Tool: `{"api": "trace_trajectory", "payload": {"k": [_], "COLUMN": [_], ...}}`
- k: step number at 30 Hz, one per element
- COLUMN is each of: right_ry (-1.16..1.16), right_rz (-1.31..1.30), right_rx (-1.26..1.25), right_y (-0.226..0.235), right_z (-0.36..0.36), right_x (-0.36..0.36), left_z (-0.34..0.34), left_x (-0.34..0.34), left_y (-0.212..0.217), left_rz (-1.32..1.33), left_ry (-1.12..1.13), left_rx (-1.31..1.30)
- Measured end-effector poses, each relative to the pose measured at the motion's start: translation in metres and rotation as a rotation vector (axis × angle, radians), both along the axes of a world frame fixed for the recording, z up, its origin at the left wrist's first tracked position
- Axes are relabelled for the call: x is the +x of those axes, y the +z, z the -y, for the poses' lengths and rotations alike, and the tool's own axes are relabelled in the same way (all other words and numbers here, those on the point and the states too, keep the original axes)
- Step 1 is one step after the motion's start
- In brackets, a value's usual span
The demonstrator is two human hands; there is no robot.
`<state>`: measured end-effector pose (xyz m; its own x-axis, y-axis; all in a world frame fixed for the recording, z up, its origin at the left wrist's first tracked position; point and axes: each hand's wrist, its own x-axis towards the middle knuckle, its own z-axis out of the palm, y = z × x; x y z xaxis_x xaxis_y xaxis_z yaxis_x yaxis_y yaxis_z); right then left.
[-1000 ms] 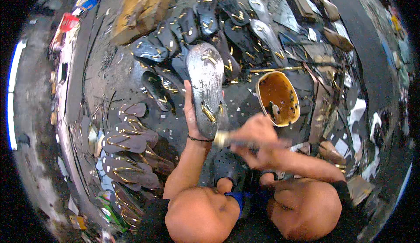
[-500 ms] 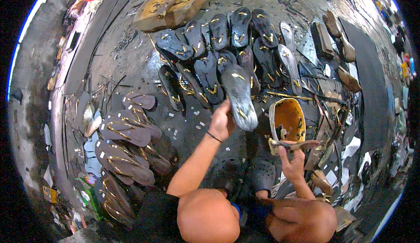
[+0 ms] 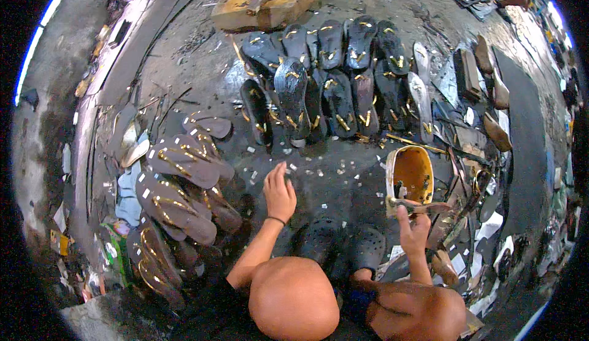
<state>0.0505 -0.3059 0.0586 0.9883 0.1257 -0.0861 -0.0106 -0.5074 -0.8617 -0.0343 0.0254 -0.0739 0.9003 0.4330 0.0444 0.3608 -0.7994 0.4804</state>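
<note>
My left hand (image 3: 279,195) is over the dark floor with its fingers extended, holding nothing. Just beyond its fingertips, a shiny, wet-looking black sole (image 3: 291,89) lies among rows of dark soles with gold fittings. In my right hand (image 3: 415,230) is what looks like a brush with a brownish handle (image 3: 432,207), gripped by the near rim of a yellowish tub (image 3: 389,172). Dark residue marks the tub's orange-brown inside. To the left lie piled brown flip-flops (image 3: 184,166) with gold straps, several bearing small white squares.
A thick wooden block (image 3: 264,3) stands at the far side. Wooden shoe forms (image 3: 496,129), scraps and a dark mat (image 3: 521,126) lie at right. White paper bits dot the floor. My dark perforated clogs (image 3: 370,246) are close to the tub.
My left hand has let go of the shiny sole, now lying in the rows, and drawn back toward me. My right hand stays by the tub with the brush. The view has shifted slightly.
</note>
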Motion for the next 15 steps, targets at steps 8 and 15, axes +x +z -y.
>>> {"api": "trace_trajectory", "payload": {"k": [8,15], "right_ry": [-0.136,-0.105], "right_rz": [0.035,0.092], "right_rx": [0.023,-0.182], "right_y": [-0.019,-0.021], "right_z": [0.034,0.019], "right_x": [0.028,0.045], "left_z": [-0.026,-0.277], "left_x": [-0.059,-0.073], "left_y": [0.089,0.095], "left_rz": [0.059,0.589], "left_ry": [-0.129,0.539], "left_rx": [-0.043,-0.399]}}
